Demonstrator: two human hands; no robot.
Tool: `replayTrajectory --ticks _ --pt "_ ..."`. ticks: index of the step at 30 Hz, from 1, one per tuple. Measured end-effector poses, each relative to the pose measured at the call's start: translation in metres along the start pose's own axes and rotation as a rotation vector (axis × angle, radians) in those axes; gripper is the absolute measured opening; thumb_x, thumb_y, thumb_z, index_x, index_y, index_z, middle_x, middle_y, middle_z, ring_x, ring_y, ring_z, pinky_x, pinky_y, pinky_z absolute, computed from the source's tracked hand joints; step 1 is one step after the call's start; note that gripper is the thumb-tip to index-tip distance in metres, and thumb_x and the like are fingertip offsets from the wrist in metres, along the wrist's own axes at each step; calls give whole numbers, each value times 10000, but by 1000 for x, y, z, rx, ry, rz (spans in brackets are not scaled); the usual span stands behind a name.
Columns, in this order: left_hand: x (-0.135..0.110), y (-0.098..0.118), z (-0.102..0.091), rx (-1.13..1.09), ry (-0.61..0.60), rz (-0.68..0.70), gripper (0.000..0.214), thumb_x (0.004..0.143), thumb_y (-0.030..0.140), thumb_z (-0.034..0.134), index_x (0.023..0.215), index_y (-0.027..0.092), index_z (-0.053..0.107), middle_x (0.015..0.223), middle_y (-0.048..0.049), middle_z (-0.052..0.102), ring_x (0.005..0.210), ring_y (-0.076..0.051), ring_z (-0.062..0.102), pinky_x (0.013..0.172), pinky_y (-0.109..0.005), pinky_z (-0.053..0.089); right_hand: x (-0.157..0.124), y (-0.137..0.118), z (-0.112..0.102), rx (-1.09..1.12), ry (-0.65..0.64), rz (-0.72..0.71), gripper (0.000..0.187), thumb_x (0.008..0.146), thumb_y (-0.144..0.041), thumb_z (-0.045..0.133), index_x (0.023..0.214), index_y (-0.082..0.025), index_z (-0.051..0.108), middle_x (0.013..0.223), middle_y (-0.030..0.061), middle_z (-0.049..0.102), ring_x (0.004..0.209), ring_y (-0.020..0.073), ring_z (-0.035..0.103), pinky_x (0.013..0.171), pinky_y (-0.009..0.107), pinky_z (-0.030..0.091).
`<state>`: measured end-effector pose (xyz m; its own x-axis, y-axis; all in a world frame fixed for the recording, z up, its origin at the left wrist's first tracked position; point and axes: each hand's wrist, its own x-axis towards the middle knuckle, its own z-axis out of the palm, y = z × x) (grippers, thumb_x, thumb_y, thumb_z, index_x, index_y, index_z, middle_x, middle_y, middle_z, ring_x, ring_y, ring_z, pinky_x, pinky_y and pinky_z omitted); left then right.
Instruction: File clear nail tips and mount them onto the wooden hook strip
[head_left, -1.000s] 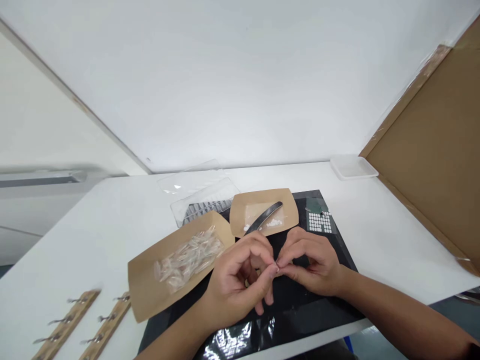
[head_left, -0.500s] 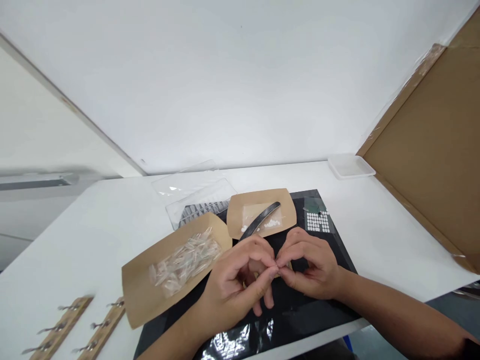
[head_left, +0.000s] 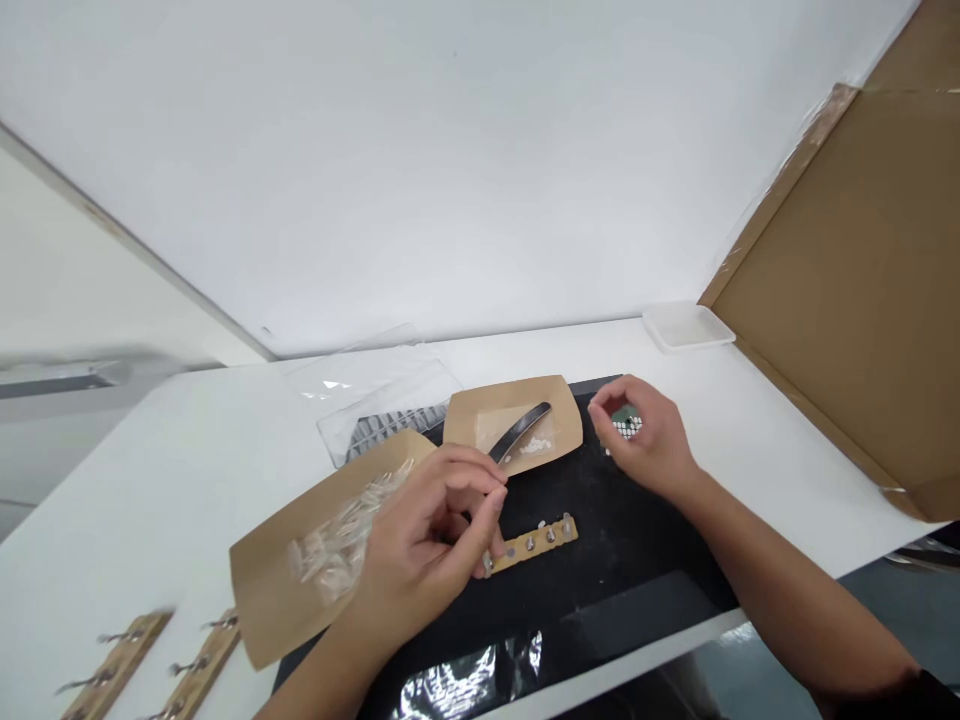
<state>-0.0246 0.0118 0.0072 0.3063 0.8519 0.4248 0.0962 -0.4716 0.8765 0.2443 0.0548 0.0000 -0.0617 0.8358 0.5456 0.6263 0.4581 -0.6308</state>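
My left hand (head_left: 435,545) is closed, thumb and index fingertip pinched together over the mat; whatever lies between them is too small to make out. To the right, my right hand (head_left: 651,440) also holds its fingertips together, partly covering a sheet of white dots (head_left: 628,427). Any item in that pinch cannot be made out. A narrow wooden strip with metal studs (head_left: 530,546) lies just right of my left hand, which covers its left end. Beyond the left hand, a curved black nail file (head_left: 523,428) and small white bits (head_left: 536,445) rest in a small brown paper tray (head_left: 568,432).
A larger paper tray (head_left: 259,575) holds clear plastic nail tips (head_left: 337,535). Beneath everything lies a black mat (head_left: 600,560). Clear plastic lids (head_left: 390,390) lie behind, two wooden racks (head_left: 199,665) at left, a white tray (head_left: 686,327) and cardboard wall (head_left: 847,270) at right.
My hands have parted: the right moved right and up to the dotted sheet, the left slightly left. The studded wooden strip has come into view between them. The camera view has shifted a little.
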Motion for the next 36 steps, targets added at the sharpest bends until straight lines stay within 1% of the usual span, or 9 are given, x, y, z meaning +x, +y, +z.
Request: replayTrajectory --ticks 4,6,8,13,19,22,25,28,36 --pt "-1 2 -1 124 94 19 74 994 140 658 966 202 686 1105 -19 622 529 -47 679 390 -159 561 18 42 -22 -296 -239 114 94 978 -304 661 942 -224 695 906 31 747 785 181 677 723 313 484" --pt "-2 2 -1 147 121 31 76 978 138 671 943 203 689 1092 -14 641 509 -39 658 401 -167 560 21 58 -29 -357 -399 146 144 981 -362 675 928 -236 723 892 25 754 777 179 670 688 301 460" --pt "-2 0 -1 141 132 33 69 968 142 679 935 202 682 1071 -11 658 482 -34 639 399 -170 550 22 68 -34 -374 -466 176 201 985 -426 679 931 -241 737 891 30 760 777 179 666 668 294 445" --pt "-2 -5 -2 158 125 17 73 957 165 707 896 193 679 1041 -20 690 466 -40 633 414 -174 553 20 72 -33 -381 -515 199 310 949 -548 717 956 -239 739 900 32 755 777 181 661 657 291 431" --pt "-2 -6 -3 64 132 -9 30 989 186 685 972 209 678 1086 -17 662 476 -42 646 396 -174 541 20 69 -36 -406 -488 147 300 936 -521 745 968 -223 735 960 35 725 837 180 662 709 294 447" --pt "-1 -8 -3 28 132 -21 22 1010 194 667 994 208 671 1094 -15 641 474 -39 646 394 -176 548 20 73 -42 -402 -522 179 306 883 -508 805 991 -227 747 1018 45 730 850 188 668 717 298 462" --pt "0 -11 -3 1 117 -35 14 1031 210 646 1018 208 652 1080 -10 620 469 -40 649 380 -175 543 20 81 -45 -356 -565 267 279 845 -442 849 981 -212 768 1010 63 754 846 203 692 716 305 495" --pt "0 -12 -2 -28 112 -54 30 1049 238 628 1050 209 631 1072 -9 613 460 -42 648 370 -177 546 20 87 -44 -309 -604 315 152 889 -352 806 918 -205 782 909 49 786 823 206 729 707 294 533" --pt "1 -10 1 -107 139 -175 159 1054 342 637 1027 187 609 983 -6 656 435 -69 655 345 -184 562 19 77 -42 -391 -606 272 67 923 -188 706 937 -204 770 930 46 803 837 198 738 728 283 542"
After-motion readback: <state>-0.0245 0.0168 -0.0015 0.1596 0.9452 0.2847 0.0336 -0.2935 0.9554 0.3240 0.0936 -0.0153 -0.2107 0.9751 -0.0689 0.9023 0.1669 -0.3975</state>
